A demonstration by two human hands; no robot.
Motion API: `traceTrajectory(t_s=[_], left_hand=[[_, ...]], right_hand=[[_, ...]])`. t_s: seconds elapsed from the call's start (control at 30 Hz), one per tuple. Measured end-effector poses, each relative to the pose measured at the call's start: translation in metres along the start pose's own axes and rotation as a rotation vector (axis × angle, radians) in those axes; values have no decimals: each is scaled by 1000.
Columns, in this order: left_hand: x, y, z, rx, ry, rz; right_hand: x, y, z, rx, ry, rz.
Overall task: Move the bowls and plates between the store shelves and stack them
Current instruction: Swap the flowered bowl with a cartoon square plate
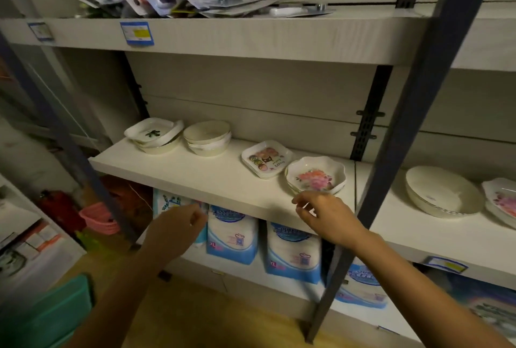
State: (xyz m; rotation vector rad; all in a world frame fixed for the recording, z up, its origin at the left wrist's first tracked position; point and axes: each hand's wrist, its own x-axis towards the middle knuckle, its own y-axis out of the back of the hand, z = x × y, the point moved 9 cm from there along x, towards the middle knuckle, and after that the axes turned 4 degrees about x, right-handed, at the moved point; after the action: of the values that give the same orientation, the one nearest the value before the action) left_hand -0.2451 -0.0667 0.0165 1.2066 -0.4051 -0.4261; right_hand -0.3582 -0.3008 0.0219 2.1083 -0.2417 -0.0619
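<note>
While several stacks [208, 138] already sit shelved, more remains: right hand [326, 215] loosely spread, empty, nearing flower bowl [315, 176]; left hand [178, 229] curled, empty.

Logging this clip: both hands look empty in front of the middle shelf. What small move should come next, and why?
Probably the right hand closes on the rim of the pink-flower scalloped bowl: its fingers are open just short of it, and the left hand hangs lower, holding nothing.

On my middle shelf [195, 177]: two bowl stacks [207, 138] at back left, owl plates [265, 159] centre, scalloped floral bowls [315, 176] beside them, a white bowl [441, 191] further right.
</note>
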Motion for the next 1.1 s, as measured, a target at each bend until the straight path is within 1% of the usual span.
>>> traceTrajectory(t_s=[0.17,0.27,0.5,0.7,0.87,0.97,1.1], left_hand=[[57,4,-11,-6,-48,-53],[91,6,-15,27,-85,-86],[153,-1,-12,59,-166,-142],[201,-20,3,20,-260,-204],[230,-37,6,5,-352,-280],[245,-40,6,-1,-384,-296],[261,-43,6,-27,-412,-294]], right_hand=[[44,-1,7,-3,-67,97],[64,-5,9,10,-123,125],[78,-5,26,-22,-286,167],[69,5,54,-79,-471,239],[59,9,72,-63,-649,324],[57,13,84,-56,-775,367],[59,16,99,-82,-980,355]])
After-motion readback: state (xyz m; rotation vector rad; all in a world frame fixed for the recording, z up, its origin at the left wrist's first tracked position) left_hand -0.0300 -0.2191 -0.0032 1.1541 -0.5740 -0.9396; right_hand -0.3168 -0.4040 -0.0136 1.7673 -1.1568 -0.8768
